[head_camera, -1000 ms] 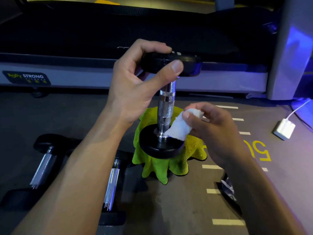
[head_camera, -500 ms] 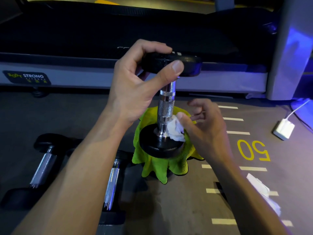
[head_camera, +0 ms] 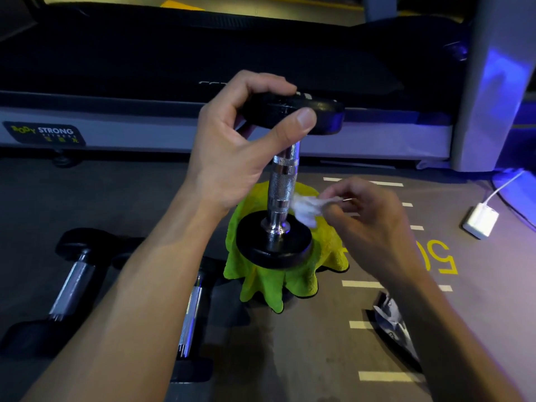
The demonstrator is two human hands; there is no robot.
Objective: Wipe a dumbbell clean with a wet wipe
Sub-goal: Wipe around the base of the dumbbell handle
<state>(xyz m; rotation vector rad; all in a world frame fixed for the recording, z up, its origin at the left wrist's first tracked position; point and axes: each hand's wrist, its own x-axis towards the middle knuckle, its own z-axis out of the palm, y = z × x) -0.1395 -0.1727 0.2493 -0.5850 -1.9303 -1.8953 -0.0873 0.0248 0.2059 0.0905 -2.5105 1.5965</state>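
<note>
A dumbbell with a chrome knurled handle and black round ends stands upright, its lower end resting on a lime-green cloth. My left hand grips the upper black end from the left, thumb across its rim. My right hand pinches a crumpled white wet wipe between the fingertips, just right of the handle's lower part and above the lower end. The wipe's edge lies at or near the chrome.
Two more dumbbells lie on the grey floor at the lower left. A treadmill deck runs across the back. A white charger with cable sits at the right, a torn wipe packet under my right forearm.
My right hand has drawn the wipe off the base of the handle, up and to the right, and the wipe now hangs looser. The left hand and dumbbell have held still.
</note>
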